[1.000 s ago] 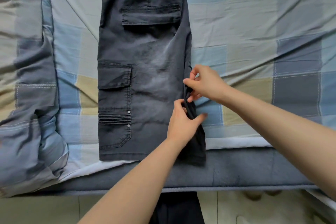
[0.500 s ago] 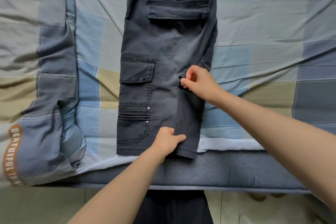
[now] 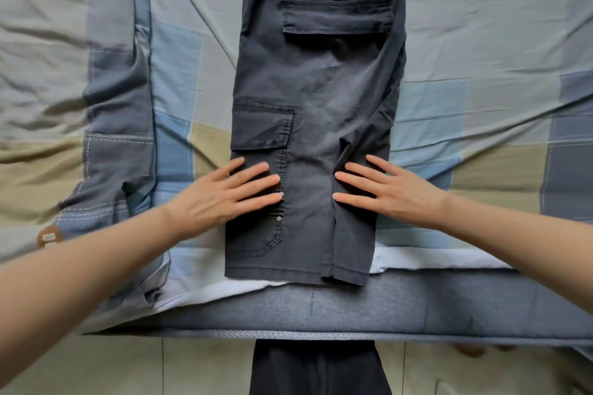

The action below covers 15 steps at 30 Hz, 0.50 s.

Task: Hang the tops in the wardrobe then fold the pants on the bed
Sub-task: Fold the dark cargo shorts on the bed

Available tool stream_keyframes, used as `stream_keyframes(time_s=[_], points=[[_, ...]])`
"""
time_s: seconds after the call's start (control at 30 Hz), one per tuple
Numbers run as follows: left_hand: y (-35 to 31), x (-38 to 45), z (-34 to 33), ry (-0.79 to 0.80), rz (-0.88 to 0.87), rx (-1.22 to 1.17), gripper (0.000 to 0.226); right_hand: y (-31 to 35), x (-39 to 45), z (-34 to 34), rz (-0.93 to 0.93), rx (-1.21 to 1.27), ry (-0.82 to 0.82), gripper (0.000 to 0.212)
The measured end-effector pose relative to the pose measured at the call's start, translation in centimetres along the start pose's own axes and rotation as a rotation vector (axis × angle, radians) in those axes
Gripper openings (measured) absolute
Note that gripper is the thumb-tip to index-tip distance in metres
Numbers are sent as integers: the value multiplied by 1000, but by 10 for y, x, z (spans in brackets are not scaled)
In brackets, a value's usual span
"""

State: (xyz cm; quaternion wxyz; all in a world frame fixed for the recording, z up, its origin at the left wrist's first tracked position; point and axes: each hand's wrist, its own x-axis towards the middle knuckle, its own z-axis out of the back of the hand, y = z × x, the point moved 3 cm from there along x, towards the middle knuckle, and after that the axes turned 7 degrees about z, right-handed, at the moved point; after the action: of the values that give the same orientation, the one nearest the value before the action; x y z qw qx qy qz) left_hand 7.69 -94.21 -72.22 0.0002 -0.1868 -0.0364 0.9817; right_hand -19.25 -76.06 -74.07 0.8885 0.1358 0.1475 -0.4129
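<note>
While the pants point(image 3: 314, 125) lie lengthwise on the bed point(image 3: 481, 106), one leg over the other, your first fold looks done; the crosswise folds remain. No tops or wardrobe are in view. Your left hand point(image 3: 221, 196) and right hand point(image 3: 391, 189) press flat, fingers straight, gripping nothing. The dark grey cloth lies mostly smooth, creased along its right edge.
</note>
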Motion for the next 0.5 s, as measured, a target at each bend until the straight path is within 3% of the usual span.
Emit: stream_keyframes(time_s=[0.07,0.2,0.37,0.5], points=[[13,7,-8,34,-21,69,79,3,4,-2,3,-10,-15,68],[14,22,-17,40,-30,50,67,5,7,-3,11,65,9,85],[5,15,-15,103,48,-32,64,8,-5,2,-3,189,22,89],[-17,4,-4,154,25,-225,65,22,-26,4,2,502,113,85]])
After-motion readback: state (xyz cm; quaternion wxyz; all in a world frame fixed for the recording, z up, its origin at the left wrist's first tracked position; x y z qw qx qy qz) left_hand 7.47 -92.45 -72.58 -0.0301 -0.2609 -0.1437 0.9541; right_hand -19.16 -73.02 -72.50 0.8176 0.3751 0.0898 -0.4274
